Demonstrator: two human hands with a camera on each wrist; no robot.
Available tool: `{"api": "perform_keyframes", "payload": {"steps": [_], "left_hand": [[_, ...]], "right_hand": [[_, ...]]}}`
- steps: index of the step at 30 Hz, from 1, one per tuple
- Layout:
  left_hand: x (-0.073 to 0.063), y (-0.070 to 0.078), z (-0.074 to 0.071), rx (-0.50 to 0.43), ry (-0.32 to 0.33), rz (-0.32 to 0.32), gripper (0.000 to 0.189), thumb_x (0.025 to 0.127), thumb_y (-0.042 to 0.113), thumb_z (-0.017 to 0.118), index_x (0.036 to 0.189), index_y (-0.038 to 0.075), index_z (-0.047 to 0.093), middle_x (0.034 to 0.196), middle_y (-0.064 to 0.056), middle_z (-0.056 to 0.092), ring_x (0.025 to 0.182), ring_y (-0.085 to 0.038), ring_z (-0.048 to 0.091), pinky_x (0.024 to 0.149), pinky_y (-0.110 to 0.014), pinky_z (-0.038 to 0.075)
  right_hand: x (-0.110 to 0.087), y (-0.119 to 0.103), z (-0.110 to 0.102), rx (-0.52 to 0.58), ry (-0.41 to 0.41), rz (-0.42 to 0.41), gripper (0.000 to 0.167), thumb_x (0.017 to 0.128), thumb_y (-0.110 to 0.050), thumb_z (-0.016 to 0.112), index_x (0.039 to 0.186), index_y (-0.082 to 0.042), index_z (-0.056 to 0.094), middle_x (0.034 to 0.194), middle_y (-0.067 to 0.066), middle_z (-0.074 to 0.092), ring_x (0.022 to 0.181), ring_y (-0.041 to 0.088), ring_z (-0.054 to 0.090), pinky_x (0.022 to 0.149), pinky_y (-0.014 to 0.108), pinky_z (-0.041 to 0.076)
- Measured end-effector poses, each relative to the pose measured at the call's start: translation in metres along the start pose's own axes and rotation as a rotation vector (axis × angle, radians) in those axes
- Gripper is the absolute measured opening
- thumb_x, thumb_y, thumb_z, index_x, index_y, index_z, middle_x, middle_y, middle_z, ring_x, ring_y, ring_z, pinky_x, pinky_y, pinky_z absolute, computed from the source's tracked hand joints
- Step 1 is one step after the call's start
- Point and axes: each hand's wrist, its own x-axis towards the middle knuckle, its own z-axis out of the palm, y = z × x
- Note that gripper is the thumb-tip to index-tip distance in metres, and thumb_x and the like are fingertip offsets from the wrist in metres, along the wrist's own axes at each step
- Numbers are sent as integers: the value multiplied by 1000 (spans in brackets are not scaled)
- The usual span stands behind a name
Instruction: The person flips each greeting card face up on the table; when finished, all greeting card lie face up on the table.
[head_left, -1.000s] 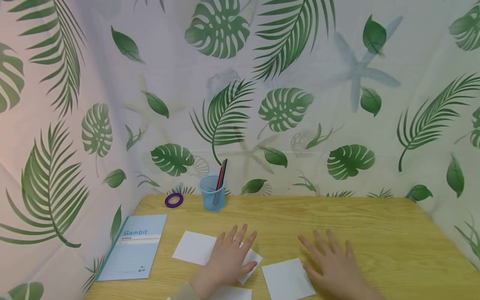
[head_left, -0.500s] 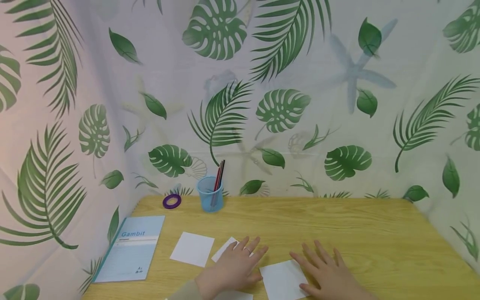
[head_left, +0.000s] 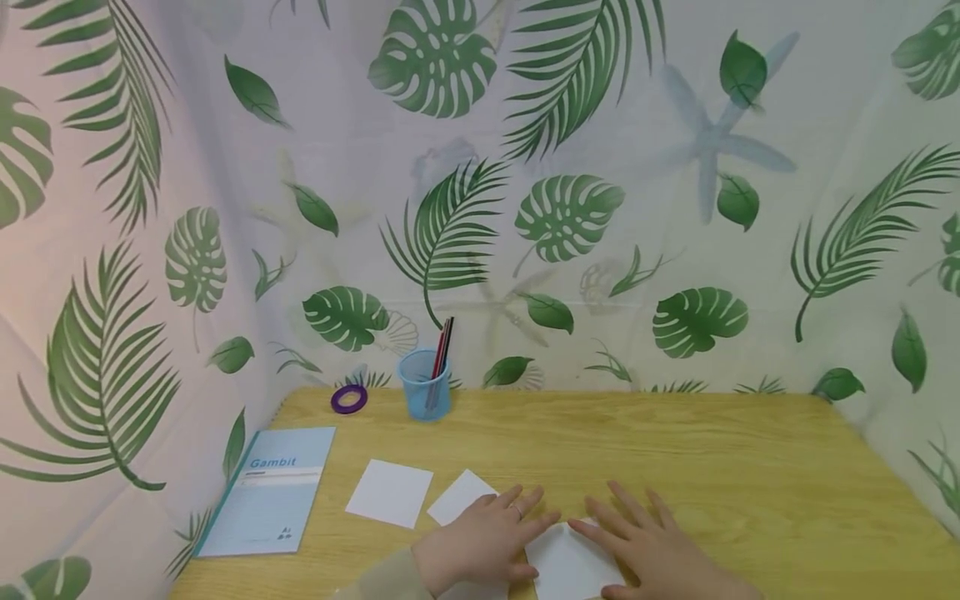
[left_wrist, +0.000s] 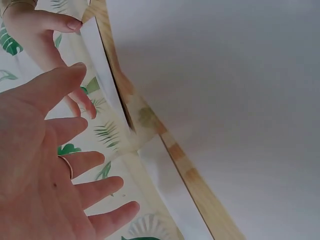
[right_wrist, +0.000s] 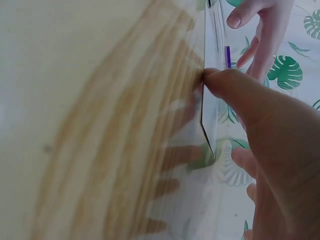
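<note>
Several white square paper sheets lie on the wooden table. Both hands hover around the rightmost paper sheet (head_left: 570, 565). With fingers spread, my left hand (head_left: 487, 537) reaches to that sheet's left edge and overlaps a second sheet (head_left: 459, 497) and a front sheet (head_left: 476, 591). My right hand (head_left: 645, 542) covers the rightmost sheet's right side, its index fingertip over the top edge. In the right wrist view, the right thumb (right_wrist: 225, 82) is right at the paper's edge (right_wrist: 211, 112). The left wrist view shows the left palm (left_wrist: 45, 175) with straight fingers and nothing in it.
Another white sheet (head_left: 390, 493) lies left of the hands. A light blue notebook (head_left: 266, 500) is at the table's left side. A blue mesh cup (head_left: 424, 387) with pencils and a purple ring (head_left: 349, 399) stand at the back, before a leaf-print cloth (head_left: 480, 208).
My left hand has moved right and toward me, uncovering more of the second sheet. My right hand has moved left, over the rightmost sheet.
</note>
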Motion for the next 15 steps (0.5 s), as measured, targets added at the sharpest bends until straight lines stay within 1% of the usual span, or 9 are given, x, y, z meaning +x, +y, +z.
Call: {"api": "perform_keyframes", "payload": {"steps": [3, 5, 6, 7, 8, 9, 10, 13, 15], "left_hand": [[0, 0, 2, 38, -9, 18, 73, 92, 62, 56, 155, 35, 31, 161, 0, 32, 142, -27, 41, 103, -42, 50], [0, -1, 3, 57, -15, 30, 71, 92, 62, 55, 154, 35, 33, 160, 0, 34, 142, -26, 42, 102, -41, 51], [-1, -2, 4, 63, -16, 37, 70, 93, 61, 55, 154, 35, 33, 160, 1, 35, 142, -26, 42, 102, -41, 51], [-1, -2, 4, 68, -18, 46, 69, 93, 60, 55, 154, 36, 33, 159, 1, 35, 141, -25, 42, 101, -42, 51], [-1, -3, 4, 74, -19, 53, 68, 94, 60, 55, 154, 36, 33, 159, 1, 36, 141, -25, 43, 101, -41, 51], [-1, -3, 5, 80, -17, 61, 67, 94, 59, 54, 154, 37, 33, 159, 2, 36, 140, -24, 44, 101, -41, 51], [-2, -4, 5, 86, -14, 70, 66, 94, 58, 54, 154, 37, 34, 159, 3, 37, 140, -24, 44, 101, -41, 51], [-2, -5, 5, 103, -5, 115, 64, 95, 56, 55, 153, 36, 35, 157, 4, 39, 137, -21, 47, 99, -38, 52], [-3, -6, 4, 116, -3, 150, 63, 96, 54, 55, 153, 35, 36, 156, 5, 40, 136, -19, 48, 97, -36, 52]], "right_hand": [[0, 1, -2, 40, -22, -38, 72, 88, -70, 51, 151, -35, 41, 154, 8, 44, 142, -1, -31, 98, 76, 28], [-1, 2, -2, 74, -58, -45, 71, 90, -69, 50, 151, -34, 40, 155, 8, 43, 141, -2, -31, 107, 80, 4], [-2, 3, -3, 92, -77, -43, 71, 91, -68, 49, 152, -34, 39, 155, 7, 43, 141, -3, -31, 110, 74, -12], [-3, 4, -3, 107, -95, -40, 70, 91, -68, 49, 152, -35, 39, 155, 7, 43, 141, -3, -31, 111, 63, -26], [-4, 5, -4, 118, -115, -34, 69, 91, -68, 48, 152, -36, 38, 155, 7, 43, 140, -4, -31, 109, 47, -35], [-5, 6, -4, 137, -134, -26, 69, 91, -68, 47, 152, -37, 37, 155, 6, 43, 139, -5, -30, 104, 32, -37], [-6, 7, -5, 156, -146, -18, 68, 91, -68, 47, 152, -38, 37, 155, 6, 43, 139, -6, -29, 99, 19, -34], [-9, 10, -7, 160, -153, -24, 67, 91, -68, 48, 151, -39, 38, 155, 3, 44, 140, -8, -26, 99, 16, -35], [-10, 11, -8, 128, -132, -56, 67, 92, -68, 48, 151, -37, 39, 153, 2, 46, 143, -6, -22, 102, 16, -35]]}}
